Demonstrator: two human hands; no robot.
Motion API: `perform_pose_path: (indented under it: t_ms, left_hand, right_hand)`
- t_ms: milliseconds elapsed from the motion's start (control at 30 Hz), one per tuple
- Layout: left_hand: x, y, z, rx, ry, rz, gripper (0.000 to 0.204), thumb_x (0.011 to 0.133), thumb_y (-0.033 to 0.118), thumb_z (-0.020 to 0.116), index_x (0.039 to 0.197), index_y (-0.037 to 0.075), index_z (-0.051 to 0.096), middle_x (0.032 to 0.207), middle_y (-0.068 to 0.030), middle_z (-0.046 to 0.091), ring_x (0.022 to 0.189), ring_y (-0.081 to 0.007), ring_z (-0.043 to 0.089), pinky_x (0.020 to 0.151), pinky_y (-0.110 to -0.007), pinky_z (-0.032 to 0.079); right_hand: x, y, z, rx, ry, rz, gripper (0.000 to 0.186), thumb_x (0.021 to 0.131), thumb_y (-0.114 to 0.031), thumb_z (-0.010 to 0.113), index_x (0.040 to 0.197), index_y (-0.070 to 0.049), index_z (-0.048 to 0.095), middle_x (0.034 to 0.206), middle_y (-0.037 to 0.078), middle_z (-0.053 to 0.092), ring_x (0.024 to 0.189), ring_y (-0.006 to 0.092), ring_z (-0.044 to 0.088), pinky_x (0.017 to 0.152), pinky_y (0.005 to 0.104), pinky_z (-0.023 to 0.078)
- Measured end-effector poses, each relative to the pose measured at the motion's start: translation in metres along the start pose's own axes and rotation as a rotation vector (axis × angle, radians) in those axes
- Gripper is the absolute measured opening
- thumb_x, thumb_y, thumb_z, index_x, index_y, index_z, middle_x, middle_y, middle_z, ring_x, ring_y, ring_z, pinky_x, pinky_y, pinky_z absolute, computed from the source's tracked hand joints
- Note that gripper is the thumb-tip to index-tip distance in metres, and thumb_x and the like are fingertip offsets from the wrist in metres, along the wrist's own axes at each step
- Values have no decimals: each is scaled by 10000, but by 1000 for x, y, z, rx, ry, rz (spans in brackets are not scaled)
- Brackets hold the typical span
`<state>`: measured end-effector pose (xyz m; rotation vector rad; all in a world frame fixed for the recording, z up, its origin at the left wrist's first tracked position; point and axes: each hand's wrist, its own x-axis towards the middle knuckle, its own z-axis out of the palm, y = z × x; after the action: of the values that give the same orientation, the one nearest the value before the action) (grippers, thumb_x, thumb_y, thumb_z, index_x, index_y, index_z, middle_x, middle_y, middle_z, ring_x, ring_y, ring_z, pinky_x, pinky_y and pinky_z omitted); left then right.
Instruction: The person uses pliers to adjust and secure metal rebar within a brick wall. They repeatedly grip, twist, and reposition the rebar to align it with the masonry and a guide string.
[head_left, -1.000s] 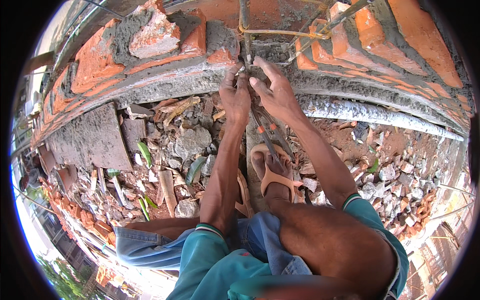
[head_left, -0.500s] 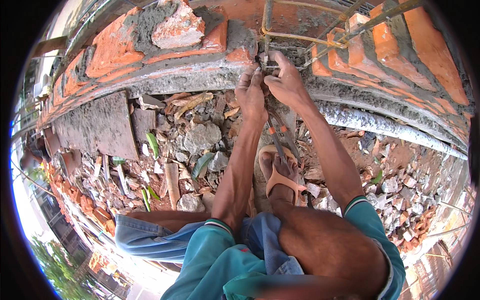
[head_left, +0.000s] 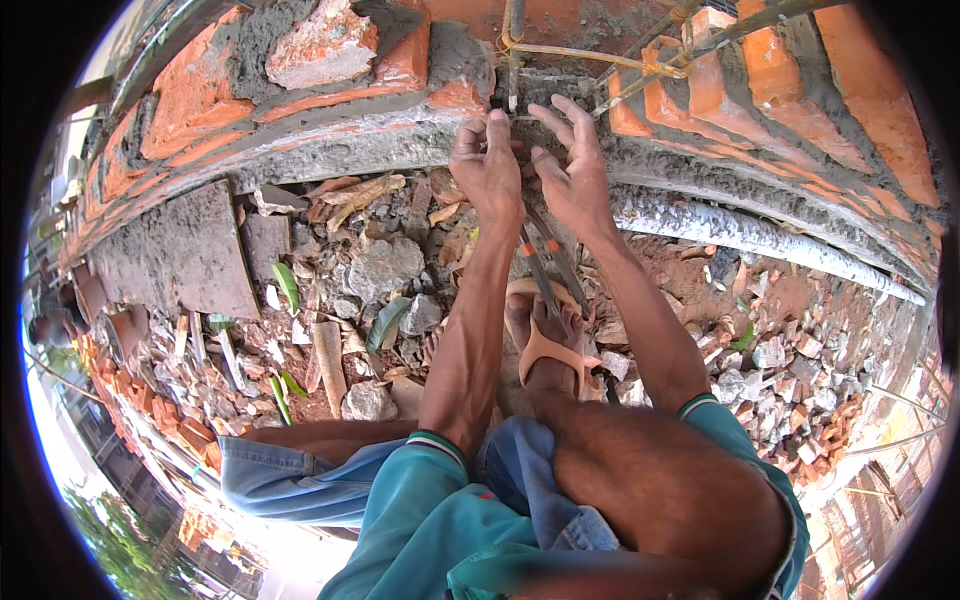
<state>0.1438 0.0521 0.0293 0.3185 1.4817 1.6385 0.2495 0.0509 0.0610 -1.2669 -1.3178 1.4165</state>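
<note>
Brickwork (head_left: 195,110): background to my work.
Left hand (head_left: 487,165): fingers bent, grip hidden; I cannot tell its hold.
Right hand (head_left: 574,170): fingers spread, apart from the left.
Steel bar (head_left: 515,75): just beyond both hands; I would steady its tip first.

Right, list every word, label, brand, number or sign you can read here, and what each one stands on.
No readable text in view.
Teal shirt: small red mark, too small to tell whether it holds letters.
White-flecked pipe: no legible lettering.
Two-handled tool with orange bands: no legible marking.
</note>
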Motion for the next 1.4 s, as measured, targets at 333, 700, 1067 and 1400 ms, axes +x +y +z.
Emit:
perform_pose_path:
  t_ms: [333,700,1067,1400]
  left_hand:
    - [8,14,-19,699,-107,95,200,968,163,647,915,-28,678,792,-163,718,714,-262,690,685,-398,541]
    - [-2,25,-7,661,-366,-15,311,988,270,553,852,21,680,710,-37,606,588,-142,508,549,-337,404]
    - [-13,30,74,-390,-5,-530,298,1129,285,496,1164,35,653,763,22,527,515,-62,367,435,-259,281]
    - [-18,41,-34,60,-104,-279,249,1063,161,628,1285,60,676,919,10,683,620,-42,540,511,-202,436]
  right_hand:
    - [3,11,3,-342,68,32,313,1044,-198,649,1265,18,700,999,90,731,885,92,616,769,280,510]
    - [-11,17,-10,-190,18,223,314,1071,-201,616,1259,39,689,907,57,694,708,80,587,602,274,479]
    - [-18,20,-24,0,213,303,307,1079,-173,556,1293,16,667,889,66,694,872,152,646,808,297,519]
    - [5,-18,-4,30,-115,205,545,1064,-172,598,1583,-74,461,805,-18,597,562,29,422,481,231,357]
